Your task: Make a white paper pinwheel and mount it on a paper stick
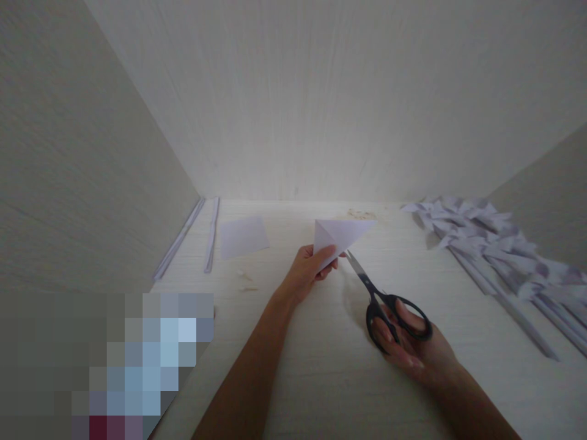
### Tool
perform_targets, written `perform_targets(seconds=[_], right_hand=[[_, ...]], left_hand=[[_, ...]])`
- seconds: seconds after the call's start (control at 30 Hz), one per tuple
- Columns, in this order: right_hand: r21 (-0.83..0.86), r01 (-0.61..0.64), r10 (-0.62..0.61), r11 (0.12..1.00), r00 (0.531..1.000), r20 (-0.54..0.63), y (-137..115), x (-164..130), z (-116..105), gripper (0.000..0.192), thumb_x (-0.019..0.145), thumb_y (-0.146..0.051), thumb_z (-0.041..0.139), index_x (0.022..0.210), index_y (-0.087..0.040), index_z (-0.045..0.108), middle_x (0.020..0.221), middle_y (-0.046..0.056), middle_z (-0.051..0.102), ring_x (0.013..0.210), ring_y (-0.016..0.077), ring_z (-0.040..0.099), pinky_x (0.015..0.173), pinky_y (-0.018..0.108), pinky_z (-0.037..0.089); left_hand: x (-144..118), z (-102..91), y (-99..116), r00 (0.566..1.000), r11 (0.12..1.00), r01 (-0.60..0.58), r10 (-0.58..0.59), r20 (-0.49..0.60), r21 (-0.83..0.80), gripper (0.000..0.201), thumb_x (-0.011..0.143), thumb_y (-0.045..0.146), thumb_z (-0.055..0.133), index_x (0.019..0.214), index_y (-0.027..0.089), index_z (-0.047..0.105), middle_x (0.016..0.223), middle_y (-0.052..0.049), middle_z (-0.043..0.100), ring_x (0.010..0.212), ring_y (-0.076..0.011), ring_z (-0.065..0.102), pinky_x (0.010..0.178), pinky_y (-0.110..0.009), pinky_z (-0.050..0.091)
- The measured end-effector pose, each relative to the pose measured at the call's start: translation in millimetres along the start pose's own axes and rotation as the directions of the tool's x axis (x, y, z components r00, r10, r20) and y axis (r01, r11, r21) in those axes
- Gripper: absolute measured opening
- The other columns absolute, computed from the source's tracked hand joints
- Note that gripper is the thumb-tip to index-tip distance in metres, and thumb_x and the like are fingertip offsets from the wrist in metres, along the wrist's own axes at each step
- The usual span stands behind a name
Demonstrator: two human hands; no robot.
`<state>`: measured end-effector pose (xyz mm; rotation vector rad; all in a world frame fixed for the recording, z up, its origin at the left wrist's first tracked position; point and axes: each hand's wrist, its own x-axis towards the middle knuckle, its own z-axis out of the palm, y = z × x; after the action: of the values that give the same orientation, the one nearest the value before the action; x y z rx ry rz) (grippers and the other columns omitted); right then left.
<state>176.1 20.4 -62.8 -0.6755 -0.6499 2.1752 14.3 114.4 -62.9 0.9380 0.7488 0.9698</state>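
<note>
Pale wood-grain desk (321, 379) between cream walls: left hand (308, 269) pinches the folded white paper triangle (342, 235) at twelve o'clock, right hand (413, 348) grips black-handled steel scissors (383, 302), blades barely parted at its lower edge; best hold it taut.

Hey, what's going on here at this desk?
A person's left hand holds up a folded white paper triangle. The right hand grips black scissors, blades at the triangle's lower edge. On the desk lie a flat sheet, two paper strips at left, and a pile of paper pinwheels at right.
</note>
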Motion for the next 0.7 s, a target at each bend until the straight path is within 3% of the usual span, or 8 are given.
perform_targets(seconds=[0.5,0.7], right_hand=[[-0.015,0.019,-0.019,1.0,0.999,-0.041,-1.3,-0.5,4.0,0.038,0.072,-0.045,0.05,0.057,-0.01,0.054,0.038,-0.004,0.04,0.024,-0.0006,0.022,0.022,0.012,0.011],[0.028,-0.007,0.007,1.0,1.0,0.002,-0.2,-0.3,1.9,0.039,0.073,-0.047,0.048,0.058,-0.011,0.054,0.038,-0.005,0.04,0.023,-0.0013,0.02,0.022,0.012,0.011]], left_hand=[[-2.3,1.3,3.1,1.0,1.0,-0.001,0.001,0.002,0.028,0.032,0.068,0.041,0.05,0.068,0.01,0.056,0.055,0.001,0.047,0.038,-0.0011,0.028,0.036,-0.018,0.014],[-1.7,0.5,0.6,0.999,1.0,-0.025,0.025,0.029,-0.002,0.031,0.069,0.04,0.049,0.069,0.01,0.056,0.055,0.002,0.047,0.037,-0.0008,0.028,0.036,-0.018,0.013]])
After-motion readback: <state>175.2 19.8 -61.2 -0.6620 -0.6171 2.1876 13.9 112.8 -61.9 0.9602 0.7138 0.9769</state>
